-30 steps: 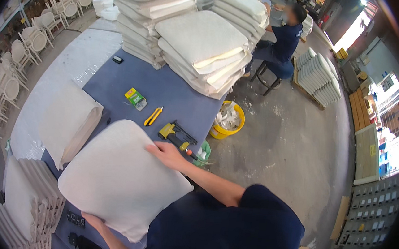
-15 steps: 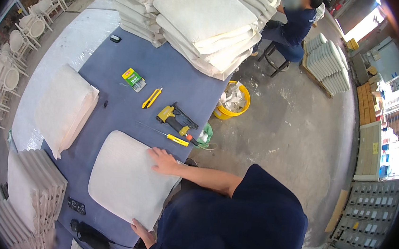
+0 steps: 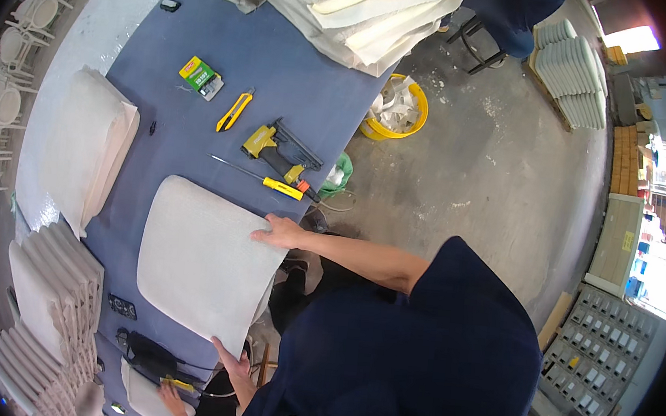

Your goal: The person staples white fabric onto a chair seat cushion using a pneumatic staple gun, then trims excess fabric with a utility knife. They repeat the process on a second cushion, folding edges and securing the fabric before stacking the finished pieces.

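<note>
A pale, fabric-covered seat cushion (image 3: 200, 256) lies at the near edge of the blue table, its nearest side reaching past the edge. My right hand (image 3: 279, 232) grips its far right corner, thumb on top and some fingers hidden. My left hand (image 3: 234, 362) holds the near corner, thumb against the rim and other fingers partly underneath. Beyond the cushion lie a yellow-handled screwdriver (image 3: 281, 188), a yellow and black staple gun (image 3: 278, 152), a yellow utility knife (image 3: 235, 111) and a small green and yellow box (image 3: 200, 77).
Stacked cushions stand at the far end (image 3: 342, 11) and left (image 3: 57, 287); another pile (image 3: 88, 151) sits on the table. A yellow bucket of scraps (image 3: 395, 110) stands beside the table. A co-worker's hand (image 3: 171, 401) touches a pale pad at the lower edge. Another person sits beyond.
The cushion has shifted toward me and over the table edge. My right hand went from lying flat on it to gripping its corner. A co-worker's hand has come into view below.
</note>
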### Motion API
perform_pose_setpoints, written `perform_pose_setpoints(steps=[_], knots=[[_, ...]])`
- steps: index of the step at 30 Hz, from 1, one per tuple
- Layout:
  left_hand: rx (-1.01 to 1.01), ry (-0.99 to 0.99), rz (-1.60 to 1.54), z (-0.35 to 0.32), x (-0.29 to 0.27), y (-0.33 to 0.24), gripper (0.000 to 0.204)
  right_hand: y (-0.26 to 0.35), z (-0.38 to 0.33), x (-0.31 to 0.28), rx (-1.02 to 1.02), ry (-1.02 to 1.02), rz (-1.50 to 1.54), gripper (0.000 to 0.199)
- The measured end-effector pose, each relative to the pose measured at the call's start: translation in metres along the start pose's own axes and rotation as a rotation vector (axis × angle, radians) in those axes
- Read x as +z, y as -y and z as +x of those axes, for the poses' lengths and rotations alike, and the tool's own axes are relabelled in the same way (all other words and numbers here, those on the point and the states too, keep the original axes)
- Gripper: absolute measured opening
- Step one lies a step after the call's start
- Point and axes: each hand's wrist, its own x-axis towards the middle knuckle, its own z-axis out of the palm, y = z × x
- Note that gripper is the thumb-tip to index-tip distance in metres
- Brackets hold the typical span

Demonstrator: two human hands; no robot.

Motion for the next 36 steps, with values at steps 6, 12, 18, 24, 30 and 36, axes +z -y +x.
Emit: perform_pose_setpoints(steps=[6,12,18,24,30,36], knots=[[-0.310,0.149,-0.405,-0.006,-0.027,0.064,0.082,-0.095,-0.019,-0.007,-0.013,0.199,0.188,0.109],[0.164,0.119,0.789,0.043,0.009,0.191,0.089,-0.217,-0.078,0.045,0.324,-0.053,-0.569,0.088],[0.621,-0.024,1.218,0.161,0.056,0.267,0.078,-0.255,0.031,0.099,0.386,-0.152,-0.596,0.109],[0.881,-0.263,1.138,0.212,0.051,0.307,0.072,-0.300,0.066,0.110,-0.020,-0.403,-0.589,0.109],[1.020,-0.463,1.051,0.243,0.047,0.357,0.067,-0.338,0.030,0.135,-0.221,-0.587,-0.410,0.093],[1.065,-0.619,0.976,0.247,0.047,0.376,0.062,-0.461,0.077,0.137,-0.250,-0.371,0.831,0.059]])
